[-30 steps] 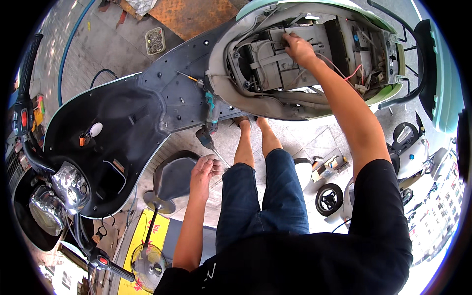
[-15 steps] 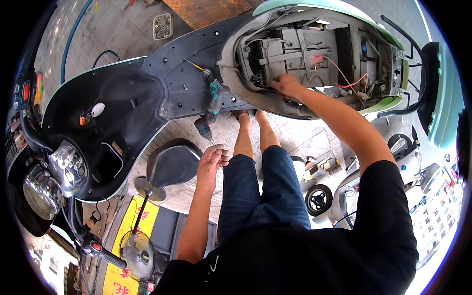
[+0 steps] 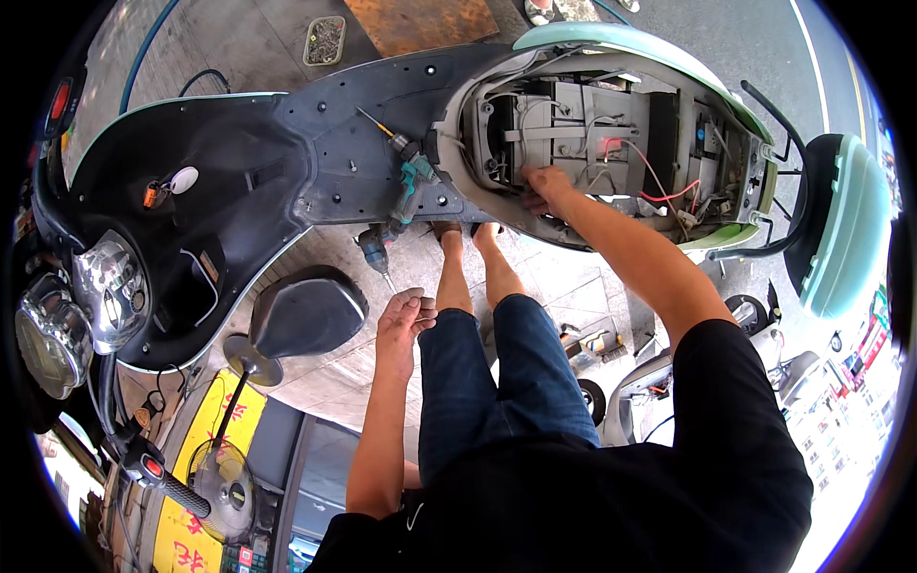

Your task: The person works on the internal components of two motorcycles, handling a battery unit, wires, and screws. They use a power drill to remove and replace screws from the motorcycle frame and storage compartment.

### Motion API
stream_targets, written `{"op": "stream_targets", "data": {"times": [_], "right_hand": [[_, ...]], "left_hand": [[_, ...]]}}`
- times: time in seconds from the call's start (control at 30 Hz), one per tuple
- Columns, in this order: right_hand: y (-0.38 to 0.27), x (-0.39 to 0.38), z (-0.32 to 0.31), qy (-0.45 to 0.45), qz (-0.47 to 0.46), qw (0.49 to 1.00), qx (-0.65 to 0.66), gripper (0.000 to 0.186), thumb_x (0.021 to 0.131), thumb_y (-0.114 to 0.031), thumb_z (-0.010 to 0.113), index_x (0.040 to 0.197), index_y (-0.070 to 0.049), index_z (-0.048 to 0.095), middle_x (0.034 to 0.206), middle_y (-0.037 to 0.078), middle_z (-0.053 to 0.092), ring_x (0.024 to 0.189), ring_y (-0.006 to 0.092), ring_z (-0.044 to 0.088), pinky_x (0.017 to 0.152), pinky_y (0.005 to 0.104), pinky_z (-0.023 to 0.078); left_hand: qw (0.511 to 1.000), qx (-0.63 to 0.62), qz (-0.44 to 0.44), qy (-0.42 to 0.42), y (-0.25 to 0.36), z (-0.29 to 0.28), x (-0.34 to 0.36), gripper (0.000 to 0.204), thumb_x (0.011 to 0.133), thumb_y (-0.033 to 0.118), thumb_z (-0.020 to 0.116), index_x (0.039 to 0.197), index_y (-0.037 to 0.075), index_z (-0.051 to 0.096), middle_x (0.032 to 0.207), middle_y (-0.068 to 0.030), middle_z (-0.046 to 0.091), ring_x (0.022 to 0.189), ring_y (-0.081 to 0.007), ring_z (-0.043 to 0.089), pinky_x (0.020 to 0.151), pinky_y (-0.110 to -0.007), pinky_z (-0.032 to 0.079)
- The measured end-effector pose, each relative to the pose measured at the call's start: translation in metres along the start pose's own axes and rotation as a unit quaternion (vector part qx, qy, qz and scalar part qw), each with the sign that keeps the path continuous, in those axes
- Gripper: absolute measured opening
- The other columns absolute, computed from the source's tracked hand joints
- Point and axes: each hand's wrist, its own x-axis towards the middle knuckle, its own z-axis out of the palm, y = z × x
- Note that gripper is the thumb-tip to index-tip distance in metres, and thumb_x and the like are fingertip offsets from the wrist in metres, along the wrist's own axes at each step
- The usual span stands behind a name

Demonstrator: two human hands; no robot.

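My right hand [image 3: 546, 188] reaches into the opened body of a scooter, at the near inner edge of the battery compartment [image 3: 592, 100]. Its fingers are curled downward, and what they grip, if anything, is hidden. My left hand [image 3: 406, 313] is raised near my knee with thumb and fingers pinched together; whatever lies between them is too small to name. A teal cordless drill [image 3: 415, 181] with a long bit lies on the scooter's black footboard [image 3: 334, 143]. Beside it, a second dark driver tool [image 3: 373, 250] points its metal bit toward my left hand.
Red and white wires [image 3: 673, 196] cross the compartment's right part. A black seat [image 3: 310, 310] stands left of my legs, near a fan [image 3: 229, 492]. The handlebar [image 3: 186, 497] and headlight [image 3: 110, 291] fill the left side. A tray of small parts [image 3: 325, 41] sits beyond the footboard.
The view has shifted, so the scooter sits slightly differently in the picture. My right hand remains at the compartment's near edge, and my left hand stays pinched near the dark driver's bit.
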Motion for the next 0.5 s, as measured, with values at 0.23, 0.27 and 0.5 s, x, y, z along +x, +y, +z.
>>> {"op": "stream_targets", "data": {"times": [0.23, 0.27, 0.5], "right_hand": [[0.006, 0.009, -0.001, 0.012, 0.016, 0.998, 0.054, 0.038, 0.087, -0.037, 0.055, 0.105, -0.004, 0.058, 0.09, 0.018, 0.064, 0.077, 0.0315, 0.065, 0.066, 0.0465, 0.054], [0.006, 0.008, 0.003, 0.024, 0.009, 0.998, 0.064, 0.038, 0.086, -0.036, 0.055, 0.103, -0.003, 0.059, 0.085, 0.017, 0.063, 0.073, 0.0308, 0.064, 0.065, 0.0465, 0.053], [0.02, 0.019, 0.004, 0.031, 0.013, 0.988, 0.15, 0.036, 0.084, -0.034, 0.057, 0.104, -0.004, 0.057, 0.083, 0.016, 0.06, 0.069, 0.032, 0.06, 0.065, 0.0519, 0.052]], "left_hand": [[1.0, -0.027, 0.002, 0.004, -0.012, 0.003, -0.004, 0.025, 0.094, 0.02, 0.056, 0.111, 0.002, 0.058, 0.095, -0.0085, 0.064, 0.083, -0.0154, 0.062, 0.076, -0.029, 0.05], [0.999, -0.033, 0.0, 0.014, -0.013, 0.003, -0.006, 0.025, 0.094, 0.02, 0.056, 0.111, 0.002, 0.058, 0.095, -0.0086, 0.064, 0.083, -0.0153, 0.062, 0.075, -0.029, 0.05], [0.998, -0.068, 0.017, 0.0, -0.005, 0.028, -0.009, 0.025, 0.094, 0.019, 0.055, 0.112, 0.002, 0.057, 0.094, -0.0089, 0.064, 0.084, -0.016, 0.062, 0.076, -0.029, 0.05]]}}
